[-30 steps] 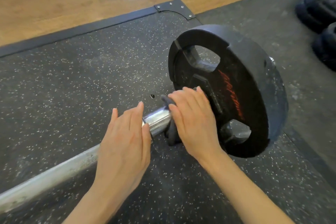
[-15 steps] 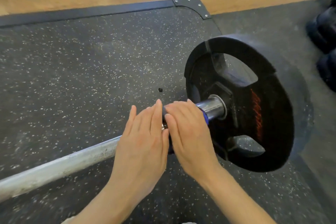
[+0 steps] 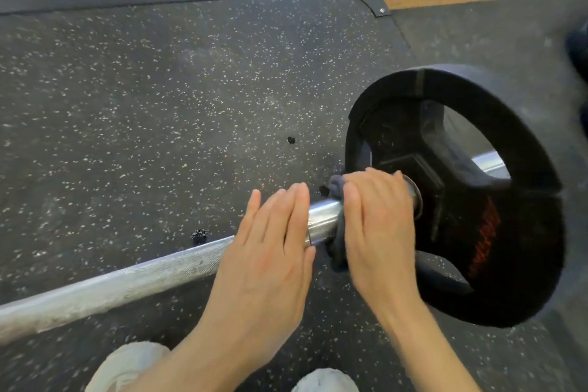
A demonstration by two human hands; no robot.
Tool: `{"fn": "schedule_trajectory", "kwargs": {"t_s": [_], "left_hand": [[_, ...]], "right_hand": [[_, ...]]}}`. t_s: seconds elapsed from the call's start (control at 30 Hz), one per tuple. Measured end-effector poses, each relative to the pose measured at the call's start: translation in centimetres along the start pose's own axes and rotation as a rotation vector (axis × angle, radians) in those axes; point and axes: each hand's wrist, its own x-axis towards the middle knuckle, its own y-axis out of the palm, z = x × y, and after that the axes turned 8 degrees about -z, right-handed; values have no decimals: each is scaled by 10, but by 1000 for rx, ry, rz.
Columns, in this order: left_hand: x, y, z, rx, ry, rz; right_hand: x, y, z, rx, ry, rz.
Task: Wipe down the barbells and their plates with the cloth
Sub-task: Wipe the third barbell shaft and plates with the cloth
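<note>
cloth point(image 3: 337, 223): dark grey, soft and bunched, wrapped round the smooth chrome sleeve of the barbell point(image 3: 133, 277), just beside the plate point(image 3: 496, 200). right hand point(image 3: 378, 216): fingers curled over the cloth, gripping it against the sleeve. left hand point(image 3: 270, 251): fingers straight and together, resting flat on the bar where sleeve meets shaft. barbell: long steel rod, knurled matte shaft, lying on the floor point(image 3: 159, 99). plate: black rubbery disc with cut-out grips and red lettering, upright on the sleeve. floor: dark speckled rubber mat, black metal edging, wood boards beyond. pale shoes point(image 3: 127, 366) at the bottom edge.
</note>
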Motion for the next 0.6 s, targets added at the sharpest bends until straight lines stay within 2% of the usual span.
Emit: {"fn": "schedule_trajectory", "kwargs": {"t_s": [0.07,0.13,0.17,0.23,0.33,0.4,0.5,0.53,0.6], "left_hand": [[-2,-3,0,-20,19,1],[-3,-8,6,-33,11,18],[-2,-10,9,-39,-4,39],[1,-12,13,-48,-37,70],[3,-10,10,-84,-60,100],[2,-9,7,-89,-60,91],[-2,-9,7,-84,-40,100],[-2,-9,6,-86,-37,105],[-2,-10,4,-91,-40,119]], "right_hand": [[-19,4,17,81,-90,61],[-17,-2,4,24,-209,126],[-12,-4,-9,-33,-209,106],[-5,-10,-25,-44,-46,-22],[-26,1,0,46,138,-142],[-43,8,22,111,94,-114],[-37,-1,4,67,-144,39],[-29,-6,-9,2,-170,65],[-18,-11,-17,-70,-80,16]]}}
